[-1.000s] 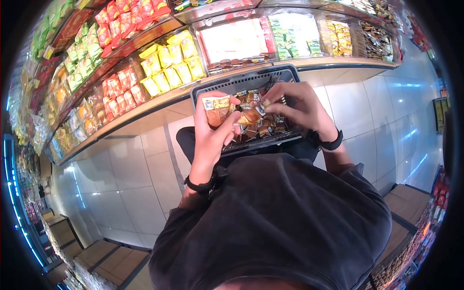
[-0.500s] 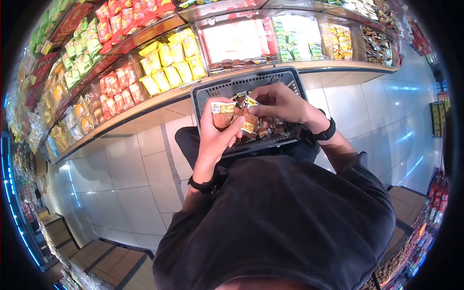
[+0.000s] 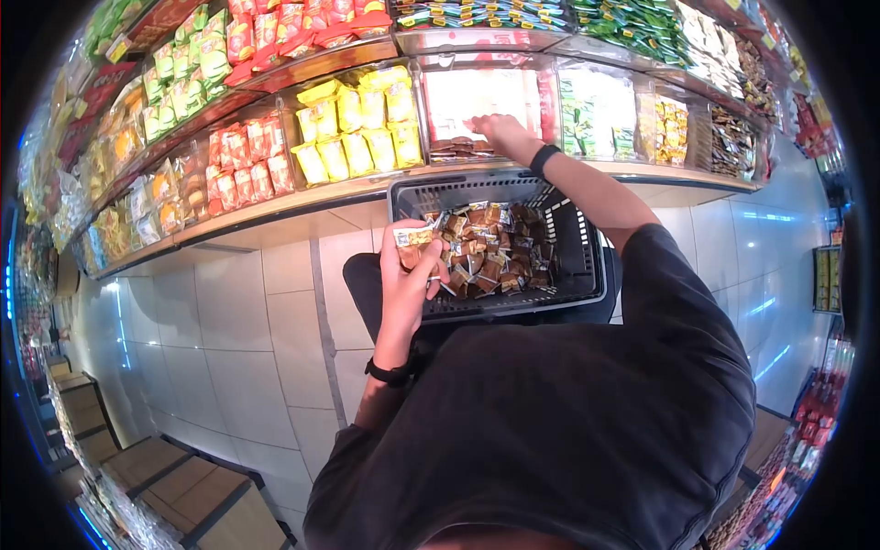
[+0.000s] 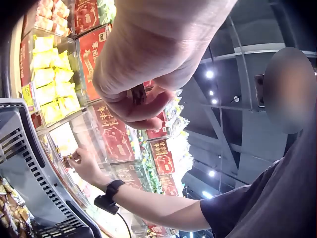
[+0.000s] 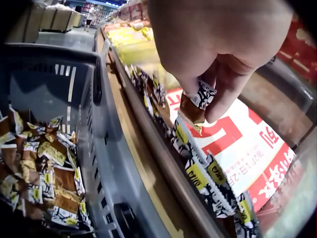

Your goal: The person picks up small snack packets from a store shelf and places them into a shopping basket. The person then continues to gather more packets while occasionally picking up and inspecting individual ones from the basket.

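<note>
- Now, the left hand [image 3: 410, 275] sits left of centre in the head view. Its fingers are curled round a small stack of wrapped snack packets [image 3: 412, 236] (yellow and brown wrappers), at the left edge of the basket [image 3: 587, 266].
- Meanwhile the right hand [image 3: 490, 128] is stretched to the upper middle of the frame, at a clear-fronted shelf bin [image 3: 481, 92]. The right wrist view shows thumb and fingers pinching one brown packet [image 5: 197, 101] above a row of similar ones.
- At centre, the grey basket holds a heap of loose packets [image 3: 490, 261].
</note>
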The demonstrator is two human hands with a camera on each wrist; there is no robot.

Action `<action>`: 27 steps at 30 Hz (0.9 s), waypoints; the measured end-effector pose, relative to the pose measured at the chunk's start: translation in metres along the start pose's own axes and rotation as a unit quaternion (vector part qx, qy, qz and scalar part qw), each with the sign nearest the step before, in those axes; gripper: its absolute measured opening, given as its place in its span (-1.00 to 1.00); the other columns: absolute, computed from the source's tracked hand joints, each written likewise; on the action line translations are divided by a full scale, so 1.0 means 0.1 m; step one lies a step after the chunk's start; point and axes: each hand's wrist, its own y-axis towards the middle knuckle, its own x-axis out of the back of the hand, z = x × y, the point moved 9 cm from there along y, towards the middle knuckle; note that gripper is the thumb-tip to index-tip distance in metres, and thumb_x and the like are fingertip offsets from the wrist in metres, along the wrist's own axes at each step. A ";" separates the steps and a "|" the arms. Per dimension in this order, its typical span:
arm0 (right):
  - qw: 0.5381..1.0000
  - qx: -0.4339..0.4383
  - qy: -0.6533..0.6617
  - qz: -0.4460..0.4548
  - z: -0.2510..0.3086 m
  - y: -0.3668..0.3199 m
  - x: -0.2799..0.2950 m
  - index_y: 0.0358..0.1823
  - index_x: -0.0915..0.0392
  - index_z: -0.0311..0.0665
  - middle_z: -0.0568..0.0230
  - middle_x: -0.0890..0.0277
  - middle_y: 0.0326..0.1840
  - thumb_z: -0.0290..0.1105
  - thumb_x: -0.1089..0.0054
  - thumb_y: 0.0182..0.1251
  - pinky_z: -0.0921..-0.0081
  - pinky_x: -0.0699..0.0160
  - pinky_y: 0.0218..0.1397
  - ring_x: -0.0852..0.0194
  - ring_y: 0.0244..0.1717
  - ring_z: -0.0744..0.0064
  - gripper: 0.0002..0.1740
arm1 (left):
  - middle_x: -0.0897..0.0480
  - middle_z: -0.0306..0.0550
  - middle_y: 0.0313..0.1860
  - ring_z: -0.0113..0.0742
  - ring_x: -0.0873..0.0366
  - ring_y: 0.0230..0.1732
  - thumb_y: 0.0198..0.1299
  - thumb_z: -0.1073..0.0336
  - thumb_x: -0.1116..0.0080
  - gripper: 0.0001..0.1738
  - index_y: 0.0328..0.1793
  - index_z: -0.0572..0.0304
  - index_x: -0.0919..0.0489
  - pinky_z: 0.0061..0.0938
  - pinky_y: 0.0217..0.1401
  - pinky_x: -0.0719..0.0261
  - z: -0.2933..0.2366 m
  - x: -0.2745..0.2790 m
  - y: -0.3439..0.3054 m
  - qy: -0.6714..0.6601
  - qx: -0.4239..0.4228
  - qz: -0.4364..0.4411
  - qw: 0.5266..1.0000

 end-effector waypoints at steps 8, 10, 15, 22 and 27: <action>0.998 -0.019 0.042 0.032 -0.11 -0.01 -0.34 0.48 -0.35 -0.16 -0.05 -0.69 -0.24 -0.51 -0.07 0.36 0.08 -0.66 -0.11 -0.70 -0.19 -0.08 -0.38 | -0.66 -0.01 -0.16 -0.43 -0.56 -0.53 0.47 0.40 -0.10 -0.72 0.23 0.06 -0.39 -0.68 -0.70 -0.21 0.12 -0.04 -0.01 0.003 0.031 0.004 1.000; 0.998 -0.016 0.053 0.031 -0.13 -0.04 -0.37 0.52 -0.30 -0.13 -0.06 -0.69 -0.28 -0.48 -0.08 0.38 0.03 -0.64 -0.18 -0.69 -0.25 -0.14 -0.35 | -0.66 -0.01 -0.16 -0.42 -0.57 -0.52 0.47 0.40 -0.10 -0.73 0.23 0.07 -0.39 -0.68 -0.70 -0.22 0.18 -0.06 0.00 0.001 0.040 0.013 0.999; 0.990 -0.037 0.122 0.058 -0.13 -0.03 -0.32 0.40 -0.38 -0.18 -0.12 -0.68 -0.22 -0.36 -0.12 0.46 0.00 -0.63 -0.10 -0.66 -0.19 -0.22 -0.50 | -0.66 -0.01 -0.16 -0.40 -0.61 -0.49 0.49 0.34 -0.08 -0.76 0.21 0.07 -0.40 -0.67 -0.69 -0.24 0.21 -0.12 0.02 -0.006 0.041 0.034 0.999; 0.929 -0.100 0.344 -0.098 0.27 -0.49 1.02 0.10 -0.52 -0.35 -0.03 -0.68 -0.03 -0.31 -0.09 0.56 0.26 -0.64 0.07 -0.70 0.00 0.04 -0.73 | -0.65 0.13 -0.19 -0.23 -0.65 -0.51 0.60 0.10 0.23 -0.67 0.27 0.10 -0.38 -0.61 -0.73 -0.32 0.08 -0.29 -0.02 -0.036 0.051 0.070 0.996; 0.719 -0.121 0.683 0.033 1.37 -1.34 1.47 -0.06 -0.62 -0.29 0.45 -0.62 -0.21 -0.29 -0.23 0.53 0.65 -0.53 -0.17 -0.52 -0.23 0.70 -0.80 | -0.63 0.13 -0.35 -0.28 -0.56 -0.64 0.64 -0.05 0.39 -0.53 0.36 0.10 -0.30 -0.61 -0.78 -0.32 -0.07 -0.60 -0.11 0.004 0.044 0.109 0.993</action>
